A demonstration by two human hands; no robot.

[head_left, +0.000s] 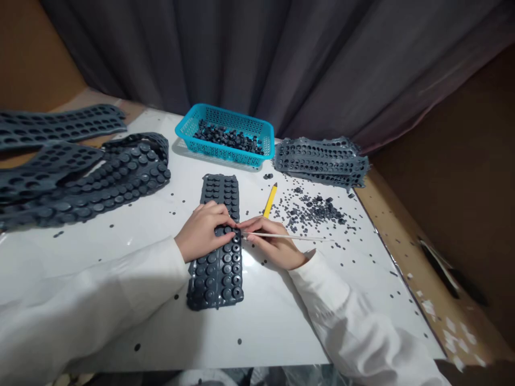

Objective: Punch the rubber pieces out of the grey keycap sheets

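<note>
A dark grey moulded rubber strip with rows of round knobs lies lengthwise before me on the white tabletop. My left hand rests over its middle, thumb and forefinger closed around a knob near the right edge. My right hand meets it there, its fingers pinching a thin pale stick-like tool that points right. The fingertips of both hands nearly touch; exactly what lies between them is hidden. Just beyond my right hand lies a yellow tool with a dark tip.
A blue perforated basket at the back holds many small dark rubber pieces. Knobbed rubber strips are heaped at left. Holed rubber sheets lie stacked back right, near scattered black bits. A grey curtain hangs behind.
</note>
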